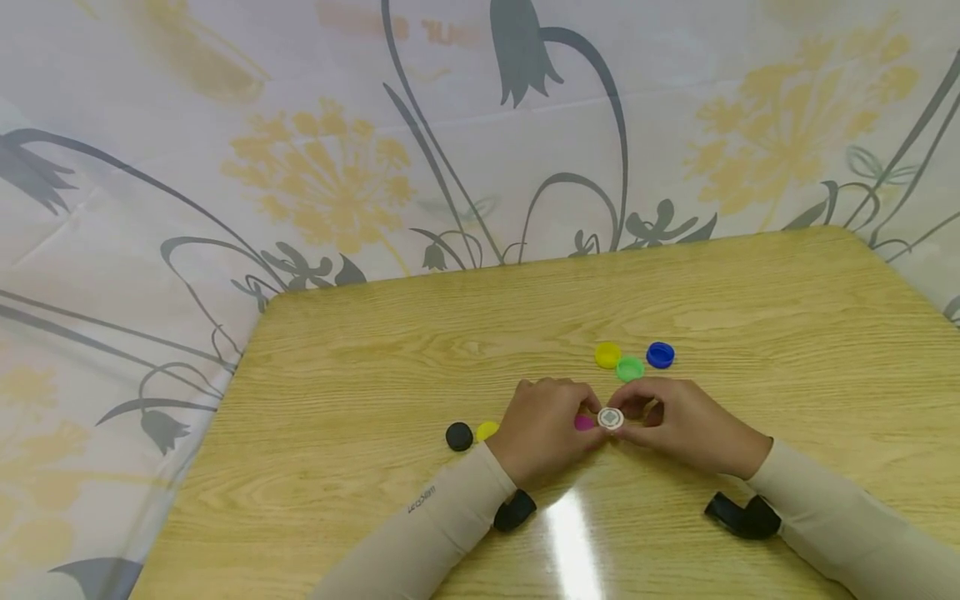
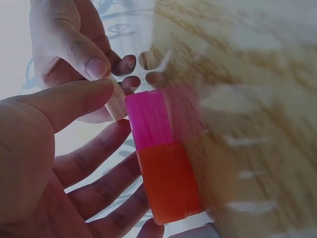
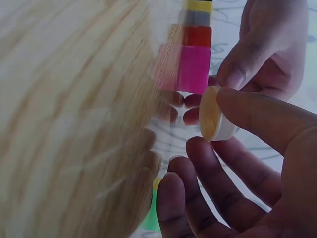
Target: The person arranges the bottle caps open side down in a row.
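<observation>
- On the left part of the counter point(image 1: 360, 358), there's a black bottle cap point(image 1: 459, 436), with a yellow bottle cap point(image 1: 487, 430) just beside it, partly covered by the left wrist
- Further along that row, a grey bottle cap point(image 3: 200, 18) and an orange bottle cap point(image 2: 168, 183); the hand blocks both in the head view, but the right wrist view gets them
- Left hand point(image 1: 551, 423): grip is thumb and index pinching a white bottle cap point(image 1: 611, 418), other fingers spread apart
- Magenta bottle cap point(image 1: 583, 423) right by those fingers, at the end of the row
- That white one's between the two hands, held just above the counter, printed side up, super close to the magenta
- Past it, a second yellow cap point(image 1: 608, 354), then a green cap point(image 1: 630, 368) and a blue cap point(image 1: 661, 354), all bunched near each other
- Right hand point(image 1: 690, 425): grip's pinching the same white cap from the other side, spare fingers fanned a bit
</observation>
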The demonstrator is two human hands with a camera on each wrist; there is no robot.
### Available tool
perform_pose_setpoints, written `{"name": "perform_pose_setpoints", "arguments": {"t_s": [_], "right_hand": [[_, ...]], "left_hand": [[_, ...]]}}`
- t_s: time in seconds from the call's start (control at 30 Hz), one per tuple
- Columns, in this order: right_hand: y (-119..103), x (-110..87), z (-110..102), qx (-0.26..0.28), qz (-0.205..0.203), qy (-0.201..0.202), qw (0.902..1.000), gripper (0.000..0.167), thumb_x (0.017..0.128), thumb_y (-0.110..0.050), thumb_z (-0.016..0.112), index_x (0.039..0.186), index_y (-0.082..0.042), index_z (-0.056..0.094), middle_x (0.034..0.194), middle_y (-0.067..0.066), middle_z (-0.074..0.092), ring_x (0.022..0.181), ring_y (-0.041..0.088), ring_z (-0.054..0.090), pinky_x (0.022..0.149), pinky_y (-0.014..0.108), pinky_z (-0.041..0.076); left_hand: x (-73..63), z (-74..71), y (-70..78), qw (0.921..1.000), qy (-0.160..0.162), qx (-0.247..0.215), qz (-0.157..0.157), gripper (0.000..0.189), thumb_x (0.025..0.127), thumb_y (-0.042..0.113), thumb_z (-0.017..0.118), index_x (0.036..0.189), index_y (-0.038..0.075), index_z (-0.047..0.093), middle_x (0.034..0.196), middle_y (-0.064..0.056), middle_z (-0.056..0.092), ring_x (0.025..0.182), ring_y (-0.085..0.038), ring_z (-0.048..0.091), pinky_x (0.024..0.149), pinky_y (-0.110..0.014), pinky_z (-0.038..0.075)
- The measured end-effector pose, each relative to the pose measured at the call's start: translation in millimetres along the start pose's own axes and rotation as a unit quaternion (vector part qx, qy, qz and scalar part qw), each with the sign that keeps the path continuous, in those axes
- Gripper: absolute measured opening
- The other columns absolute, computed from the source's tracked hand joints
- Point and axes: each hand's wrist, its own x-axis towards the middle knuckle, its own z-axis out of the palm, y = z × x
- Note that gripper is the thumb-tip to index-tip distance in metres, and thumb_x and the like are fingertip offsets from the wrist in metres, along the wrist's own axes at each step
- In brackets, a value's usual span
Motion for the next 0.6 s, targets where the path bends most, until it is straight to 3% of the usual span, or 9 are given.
{"name": "perform_pose_setpoints", "arguments": {"t_s": [0.6], "right_hand": [[2.4,-1.3,2.2,-0.008,-0.008,-0.010,0.9999,0.017,0.087,-0.023,0.080,0.100,-0.015,0.071,0.089,-0.009,0.067,0.081,0.000,0.060,0.069,0.022,0.053]], "left_hand": [[-0.8,2.4,2.1,0.9991,0.001,0.041,0.014,0.024,0.091,0.047,0.069,0.095,0.024,0.077,0.097,0.011,0.073,0.087,-0.010,0.061,0.074,-0.030,0.039]]}}
